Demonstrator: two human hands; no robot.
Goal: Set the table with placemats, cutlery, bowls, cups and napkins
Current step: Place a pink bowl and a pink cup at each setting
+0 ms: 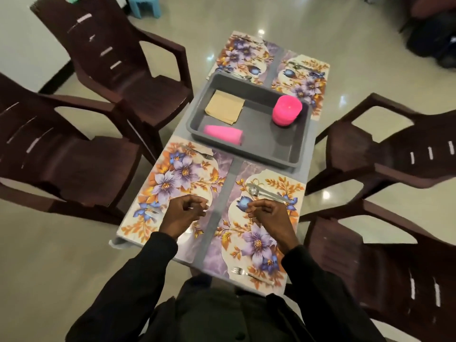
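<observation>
Placemats (177,174) lie on the table (223,193) with cutlery (254,191) on them; stacked pink bowls (287,109), pink cups (223,135) and napkins (225,107) sit in the grey tray (266,144). Our left hand (185,213) and right hand (267,214) hover curled, empty.

Four dark brown plastic armchairs stand in two facing pairs: the far left chair (118,58) and near left chair (61,164) on one side, the far right chair (394,154) and near right chair (382,262) on the other. Between the pairs sits a grey tub (291,149). The pale floor (308,28) is glossy with lamp glints. A light blue stool (148,6) stands at the far end, near the white wall (24,45).
</observation>
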